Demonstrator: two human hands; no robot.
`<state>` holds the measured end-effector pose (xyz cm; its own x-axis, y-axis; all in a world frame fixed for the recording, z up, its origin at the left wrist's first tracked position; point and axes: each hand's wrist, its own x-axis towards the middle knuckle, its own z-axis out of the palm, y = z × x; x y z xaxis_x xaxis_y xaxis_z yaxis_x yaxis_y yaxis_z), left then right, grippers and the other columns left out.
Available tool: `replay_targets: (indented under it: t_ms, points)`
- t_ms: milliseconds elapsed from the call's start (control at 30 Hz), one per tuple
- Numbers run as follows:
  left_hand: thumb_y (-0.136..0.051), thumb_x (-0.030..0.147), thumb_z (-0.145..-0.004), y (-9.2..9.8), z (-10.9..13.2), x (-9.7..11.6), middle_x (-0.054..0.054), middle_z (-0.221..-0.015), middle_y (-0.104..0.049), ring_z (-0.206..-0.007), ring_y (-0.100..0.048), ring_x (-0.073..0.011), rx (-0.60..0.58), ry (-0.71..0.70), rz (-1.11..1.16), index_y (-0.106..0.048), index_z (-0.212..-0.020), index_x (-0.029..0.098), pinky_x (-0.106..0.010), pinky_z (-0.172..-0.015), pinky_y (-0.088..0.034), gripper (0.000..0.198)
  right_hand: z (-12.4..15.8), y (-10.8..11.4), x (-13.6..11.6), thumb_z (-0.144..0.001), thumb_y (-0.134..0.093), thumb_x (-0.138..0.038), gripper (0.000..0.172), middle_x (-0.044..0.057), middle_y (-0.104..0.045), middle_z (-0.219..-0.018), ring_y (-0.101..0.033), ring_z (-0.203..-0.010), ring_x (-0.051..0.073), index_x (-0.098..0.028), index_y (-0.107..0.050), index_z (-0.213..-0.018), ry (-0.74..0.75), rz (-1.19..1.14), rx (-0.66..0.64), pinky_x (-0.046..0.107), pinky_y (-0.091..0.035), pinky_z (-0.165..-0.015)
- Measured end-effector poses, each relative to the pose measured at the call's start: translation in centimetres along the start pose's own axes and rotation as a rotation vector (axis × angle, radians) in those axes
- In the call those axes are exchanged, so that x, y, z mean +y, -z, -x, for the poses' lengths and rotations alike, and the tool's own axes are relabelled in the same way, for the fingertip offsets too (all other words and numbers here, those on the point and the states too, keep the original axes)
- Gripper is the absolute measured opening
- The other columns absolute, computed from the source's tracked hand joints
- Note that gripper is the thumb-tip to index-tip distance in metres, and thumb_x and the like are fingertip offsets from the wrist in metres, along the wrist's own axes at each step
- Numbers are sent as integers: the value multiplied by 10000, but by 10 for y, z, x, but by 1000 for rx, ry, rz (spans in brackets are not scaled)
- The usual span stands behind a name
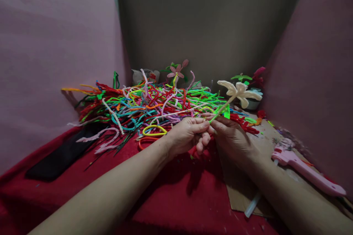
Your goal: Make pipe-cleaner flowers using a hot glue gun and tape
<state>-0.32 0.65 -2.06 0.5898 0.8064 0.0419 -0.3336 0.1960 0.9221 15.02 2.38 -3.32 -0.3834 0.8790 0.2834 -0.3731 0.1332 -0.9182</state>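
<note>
A white pipe-cleaner flower (240, 92) tilts up to the right on a stem (220, 110) that is pale near the petals and bright green lower down. Both hands meet at the stem's lower end. My left hand (190, 132) pinches it between thumb and fingers, the other fingers curled. Close against it, my right hand (233, 137) is closed on the stem too, its fingertips partly hidden. Bright green pipe-cleaner pieces (226, 111) show just behind the stem. Beyond the hands lies a big heap of coloured pipe cleaners (154, 104).
A pink glue gun (306, 172) with a clear glue stick (253, 204) rests on cardboard (237, 187) at right. Scissors with yellow and orange handles (154, 130) lie left of my hands. A black flat object (60, 154) is further left. Potted pipe-cleaner flowers (178, 70) stand behind.
</note>
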Motion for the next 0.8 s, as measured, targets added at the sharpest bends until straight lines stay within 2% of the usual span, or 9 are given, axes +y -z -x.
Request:
replay_targets:
  t_ms: [133, 300, 433, 500, 633, 800]
  points:
    - [-464, 315, -860, -8, -1, 3, 13, -500, -574, -348, -514, -76, 102, -94, -272, -555, -772, 119, -166, -372, -386, 233, 1, -3, -2, -735, -648, -249, 99, 9, -650, -738, -583, -746, 180, -217, -689, -820, 17, 13, 48, 331, -430, -739]
    - [-569, 280, -782, -11, -2, -2, 20, -619, -580, -450, -537, -77, 383, -294, -682, -519, -732, 154, -193, -454, -428, 145, 0, -3, 0, -758, -627, -259, 131, 23, -667, -804, -583, -739, 182, -206, -696, -855, 9, 35, 38, 313, -425, -683]
    - [-531, 245, -805, -8, -1, -8, 43, -551, -526, -464, -506, -68, 459, -431, -909, -545, -706, 172, -185, -481, -402, 124, -1, -1, 3, -759, -633, -299, 159, 20, -667, -789, -575, -728, 178, -200, -700, -865, 17, 81, 48, 314, -419, -701]
    - [-489, 239, -828, -9, 0, -7, 51, -512, -507, -433, -488, -63, 453, -407, -863, -557, -719, 177, -177, -455, -389, 143, 0, 1, 5, -768, -626, -324, 181, 16, -665, -801, -569, -726, 172, -207, -697, -886, 28, 123, 41, 311, -414, -704]
    - [-489, 229, -816, -14, 0, 1, 59, -481, -508, -347, -448, -50, 431, -263, -588, -537, -722, 162, -159, -370, -361, 125, 0, 5, 7, -763, -623, -379, 202, 10, -659, -786, -563, -733, 174, -213, -696, -853, 35, 247, 76, 307, -410, -700]
    - [-554, 244, -784, -15, 1, 7, 56, -467, -514, -314, -435, -29, 358, -188, -383, -527, -692, 135, -129, -336, -320, 145, 0, 3, 2, -729, -659, -323, 116, 7, -677, -824, -576, -788, 186, -234, -687, -797, 34, 189, 84, 315, -429, -736]
